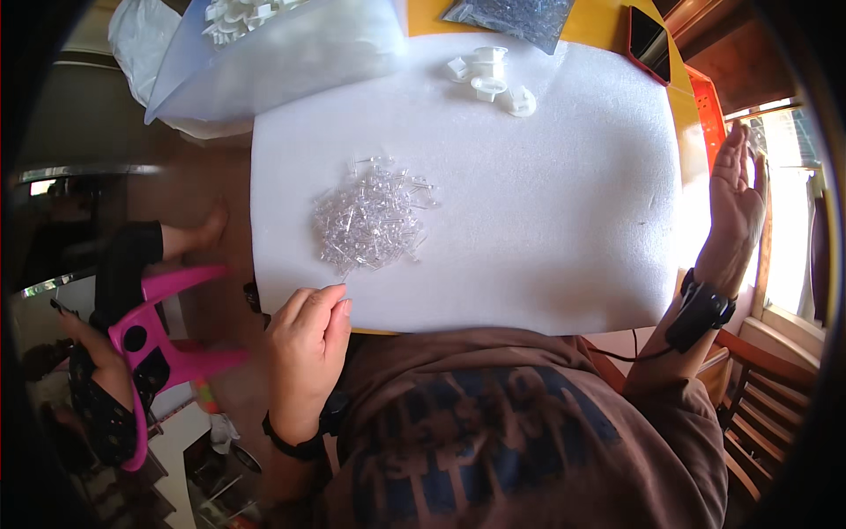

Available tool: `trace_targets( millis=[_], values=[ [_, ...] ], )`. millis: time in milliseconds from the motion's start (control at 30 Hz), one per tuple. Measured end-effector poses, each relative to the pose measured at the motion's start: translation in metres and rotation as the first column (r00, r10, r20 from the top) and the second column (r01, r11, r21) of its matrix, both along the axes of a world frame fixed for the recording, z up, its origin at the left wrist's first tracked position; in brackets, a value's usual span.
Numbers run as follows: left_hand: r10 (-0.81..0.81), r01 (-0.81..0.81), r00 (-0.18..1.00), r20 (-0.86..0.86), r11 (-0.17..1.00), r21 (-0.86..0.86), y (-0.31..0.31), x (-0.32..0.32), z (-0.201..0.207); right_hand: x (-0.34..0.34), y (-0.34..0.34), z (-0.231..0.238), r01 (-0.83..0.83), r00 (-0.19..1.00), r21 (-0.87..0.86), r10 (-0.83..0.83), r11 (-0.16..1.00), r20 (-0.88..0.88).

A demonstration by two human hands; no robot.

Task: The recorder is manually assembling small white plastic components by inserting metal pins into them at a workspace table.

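Here, left hand [306,342] curled, right hand [737,204] outstretched

– Where can your right hand [738,189] pass?
– Low across the right half of your white foam mat [555,212].
– And your left hand [308,344]?
– The heap of clear plastic pieces [370,220] blocks you just ahead; beyond, the translucent bin's [291,84] wall bars the far-left corner.

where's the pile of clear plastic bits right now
In the head view, the pile of clear plastic bits lies on the left part of the white mat, just beyond the left hand.
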State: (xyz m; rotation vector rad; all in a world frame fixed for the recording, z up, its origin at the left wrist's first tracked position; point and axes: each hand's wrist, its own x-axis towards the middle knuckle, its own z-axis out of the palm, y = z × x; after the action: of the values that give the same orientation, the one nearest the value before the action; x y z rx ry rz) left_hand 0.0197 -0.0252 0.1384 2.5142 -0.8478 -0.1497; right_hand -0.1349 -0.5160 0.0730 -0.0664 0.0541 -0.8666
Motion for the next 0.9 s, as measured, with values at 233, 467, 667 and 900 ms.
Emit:
trace_targets(
  millis=[233, 467, 667, 900],
  values=[
    [-0.090, 0.090, 0.996, -0.001, 0.996, -0.015, -0.017, 0.003, -0.010, 0.032, 0.035, 0.049, 0.026, 0.885, -0.131, -0.084, 0.991, -0.458],
    [-0.295, 0.303, 0.932, 0.211, 0.953, -0.010, -0.055, 0.006, -0.010, 0.126, 0.168, 0.050, -0.589, 0.672, -0.697, -0.230, 0.409, -0.704],
    [-0.348, 0.308, 0.900, 0.264, 0.934, 0.181, -0.073, 0.008, -0.025, 0.141, 0.180, 0.014, -0.624, 0.575, -0.722, -0.801, -0.298, -0.166],
    [-0.252, 0.213, 0.933, 0.258, 0.962, 0.169, -0.074, 0.010, -0.031, 0.139, 0.165, 0.008, -0.643, 0.642, -0.660, -0.744, -0.389, -0.187]
  ],
)
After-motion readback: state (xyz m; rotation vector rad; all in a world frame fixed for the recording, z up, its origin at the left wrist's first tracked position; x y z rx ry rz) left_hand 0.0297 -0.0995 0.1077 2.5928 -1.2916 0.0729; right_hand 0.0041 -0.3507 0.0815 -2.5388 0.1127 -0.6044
